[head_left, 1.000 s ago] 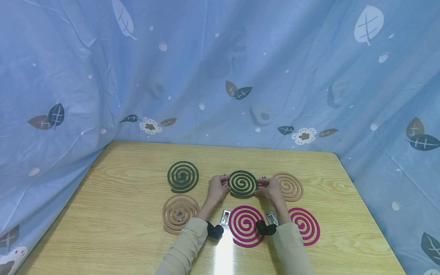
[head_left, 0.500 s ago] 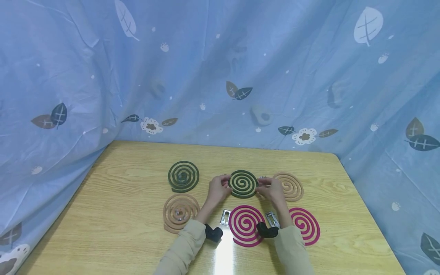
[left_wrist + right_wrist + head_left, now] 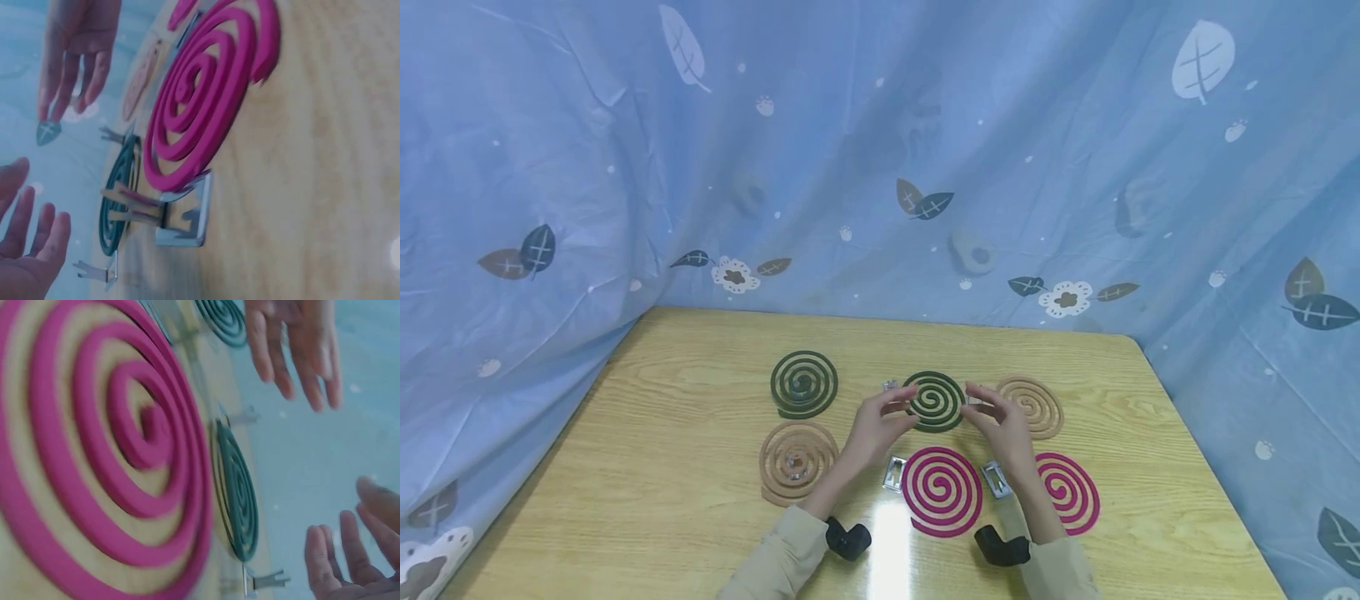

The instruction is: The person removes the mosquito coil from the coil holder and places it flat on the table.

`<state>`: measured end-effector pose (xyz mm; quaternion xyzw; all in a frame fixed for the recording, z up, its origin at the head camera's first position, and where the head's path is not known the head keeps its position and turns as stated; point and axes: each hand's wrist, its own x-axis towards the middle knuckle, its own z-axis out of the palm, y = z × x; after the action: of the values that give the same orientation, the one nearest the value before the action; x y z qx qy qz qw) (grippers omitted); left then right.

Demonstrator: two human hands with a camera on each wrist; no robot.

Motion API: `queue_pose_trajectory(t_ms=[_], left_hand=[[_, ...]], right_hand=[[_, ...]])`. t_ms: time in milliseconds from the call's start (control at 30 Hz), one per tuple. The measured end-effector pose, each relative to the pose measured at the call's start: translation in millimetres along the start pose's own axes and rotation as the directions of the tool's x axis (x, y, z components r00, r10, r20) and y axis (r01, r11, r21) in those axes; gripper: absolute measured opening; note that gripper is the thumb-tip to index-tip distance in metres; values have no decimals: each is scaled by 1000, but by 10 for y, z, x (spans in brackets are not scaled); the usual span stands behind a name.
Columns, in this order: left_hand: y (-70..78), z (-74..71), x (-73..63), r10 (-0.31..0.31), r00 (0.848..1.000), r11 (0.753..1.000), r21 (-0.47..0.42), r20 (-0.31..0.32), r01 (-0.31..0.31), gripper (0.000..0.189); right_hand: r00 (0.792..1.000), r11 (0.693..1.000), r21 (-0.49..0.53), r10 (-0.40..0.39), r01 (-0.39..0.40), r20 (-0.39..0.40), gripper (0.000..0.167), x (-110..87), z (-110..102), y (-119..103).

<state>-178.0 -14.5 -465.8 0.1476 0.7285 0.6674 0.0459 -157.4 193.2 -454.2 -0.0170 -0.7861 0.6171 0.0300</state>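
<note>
Now, in the head view, I see the left hand point(image 3: 874, 427) and right hand point(image 3: 1011, 429) relaxed and empty at either side of the middle green coil point(image 3: 932, 401); I'd part them evenly, clear of its rim. From the left wrist, a shiny metal stand point(image 3: 201, 219) shows nearer than that coil. The right wrist gives me its thin, probably brittle spiral, beyond a smooth magenta coil point(image 3: 150, 428).

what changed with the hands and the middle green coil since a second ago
The left hand and the right hand have let go of the middle green coil and lifted up and back from it. That coil and the pink coil nearer the camera stayed put.
</note>
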Motion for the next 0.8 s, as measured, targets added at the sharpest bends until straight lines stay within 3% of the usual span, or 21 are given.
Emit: queue_pose_trajectory(t_ms=[267, 500, 800], left_hand=[[63, -24, -200, 25, 995, 1000, -19, 93, -23, 42], [75, -75, -384, 49, 993, 998, -46, 107, -44, 40], [87, -207, -575, 44, 992, 999, -22, 120, -41, 38]], right_hand=[[999, 998, 30, -48, 47, 14, 38, -239, 156, -41], [995, 995, 38, -93, 92, 26, 33, -421, 259, -25], [978, 977, 57, -207, 204, 38, 31, -579, 418, 18]])
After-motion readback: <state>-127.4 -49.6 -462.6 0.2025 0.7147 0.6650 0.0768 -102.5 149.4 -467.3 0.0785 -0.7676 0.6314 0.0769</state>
